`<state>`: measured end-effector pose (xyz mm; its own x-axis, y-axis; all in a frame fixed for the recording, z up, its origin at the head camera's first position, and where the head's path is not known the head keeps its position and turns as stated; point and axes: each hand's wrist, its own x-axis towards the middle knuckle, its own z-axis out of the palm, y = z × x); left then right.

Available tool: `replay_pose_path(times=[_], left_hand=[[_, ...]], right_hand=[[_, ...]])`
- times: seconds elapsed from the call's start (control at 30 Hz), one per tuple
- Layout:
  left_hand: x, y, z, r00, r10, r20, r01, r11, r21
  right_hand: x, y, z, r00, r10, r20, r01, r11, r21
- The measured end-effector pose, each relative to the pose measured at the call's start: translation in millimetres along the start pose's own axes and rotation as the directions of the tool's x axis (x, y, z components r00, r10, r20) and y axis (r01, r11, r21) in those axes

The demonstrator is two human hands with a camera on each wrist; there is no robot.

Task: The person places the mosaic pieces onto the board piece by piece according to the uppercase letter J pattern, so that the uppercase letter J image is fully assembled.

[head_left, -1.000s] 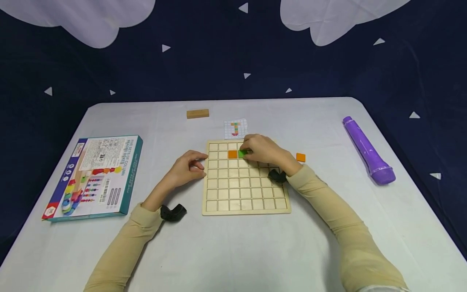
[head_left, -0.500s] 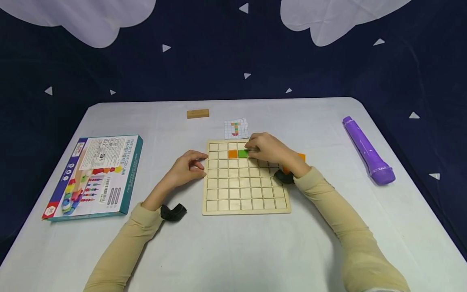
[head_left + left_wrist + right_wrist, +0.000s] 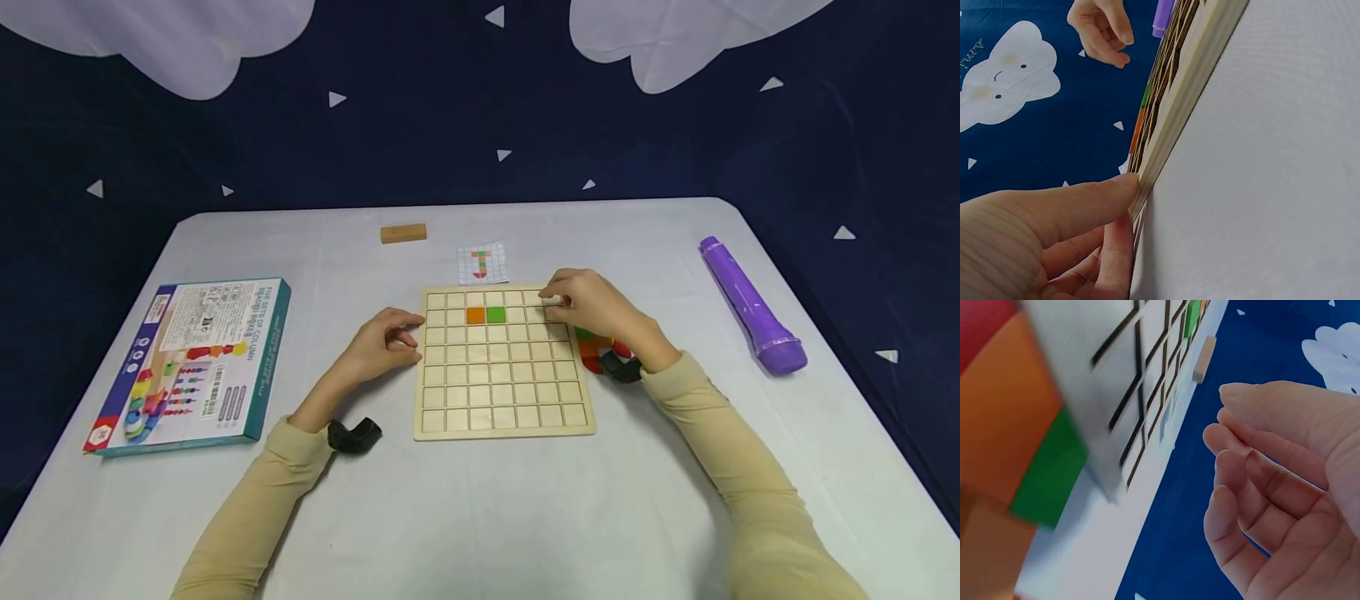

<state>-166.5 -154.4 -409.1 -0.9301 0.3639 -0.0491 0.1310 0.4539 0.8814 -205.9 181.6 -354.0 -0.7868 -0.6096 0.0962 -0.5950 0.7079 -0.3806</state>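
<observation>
A wooden grid board (image 3: 491, 375) lies on the white table with an orange square tile (image 3: 476, 316) and a green square tile (image 3: 496, 314) side by side in its second row. My left hand (image 3: 378, 346) touches the board's left edge with thumb and fingertips, the other fingers loosely bent. Over the board's upper right corner, my right hand (image 3: 600, 308) hovers, thumb and fingers apart and nothing between them in the right wrist view. Beyond the board's right edge lie several green, orange (image 3: 1010, 412) and red pieces, partly hidden by my right hand and wrist.
A small card (image 3: 482, 262) printed with a coloured J-shaped pattern lies behind the board. Farther back is a wooden block (image 3: 403, 233). A toy box (image 3: 202, 367) lies at the left, and a purple flashlight-shaped object (image 3: 753, 308) at the right.
My right hand has let go of the green tile, which now sits beside the orange one, and has moved right toward the board's right edge. The left hand stays at the left edge.
</observation>
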Motion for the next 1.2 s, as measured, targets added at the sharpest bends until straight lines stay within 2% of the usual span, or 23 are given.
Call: replay_pose_path(times=[0.27,0.53,0.9,1.2], left_hand=[[-0.5,-0.4,-0.9,1.000,0.003,-0.009,-0.003,1.000,0.015],[-1.1,-1.2,-0.7,1.000,0.017,-0.008,-0.017,1.000,0.020],[-0.4,1.2,-1.5,1.000,0.012,-0.008,-0.012,1.000,0.017],[-1.5,-0.5,0.8,1.000,0.013,-0.004,-0.013,1.000,0.010]], right_hand=[[-15.8,14,-5,0.999,0.020,-0.040,-0.021,0.999,-0.032],[-34.1,29,-9,0.991,0.127,-0.043,-0.128,0.992,-0.022],[-52.0,46,-12,0.988,0.141,-0.070,-0.144,0.988,-0.046],[-62.6,55,-10,0.982,0.183,-0.043,-0.186,0.980,-0.066]])
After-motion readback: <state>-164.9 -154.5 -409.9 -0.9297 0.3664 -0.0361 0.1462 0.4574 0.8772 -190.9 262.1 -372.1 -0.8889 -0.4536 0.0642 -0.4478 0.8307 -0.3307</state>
